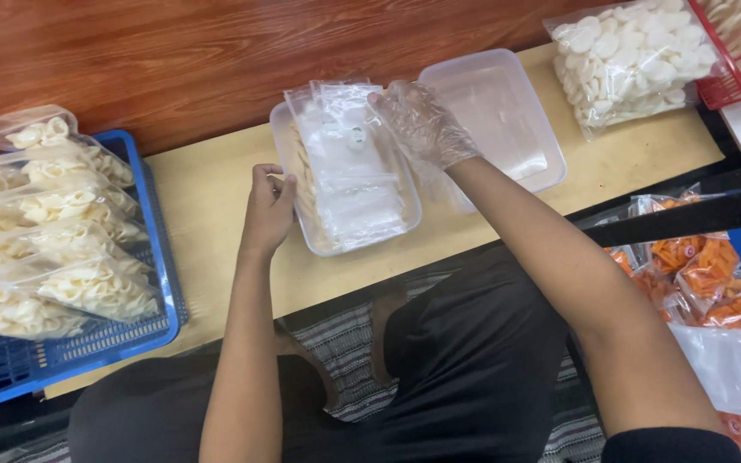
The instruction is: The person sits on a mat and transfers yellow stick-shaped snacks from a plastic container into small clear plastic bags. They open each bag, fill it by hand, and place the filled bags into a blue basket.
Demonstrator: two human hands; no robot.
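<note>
The right hand (422, 124), in a thin clear glove, lay with fingers loosely spread on the top edge of a stack of empty clear bags (349, 159), touching but not pinching them. The bare left hand (268, 206) was curled, its fingertips pressed against the left wall of the tub (302, 227) that held the bags and a few pale crackers. The tub sat on a board (207, 197). A 2nd, empty tub (508, 111) stood just right of it, behind the right wrist. Far left, a blue basket (10, 369) held filled cracker bags. At top right lay a large bag of white chips (628, 60), beside a red basket (722, 64). Orange snack packs (705, 274) lay at right.
</note>
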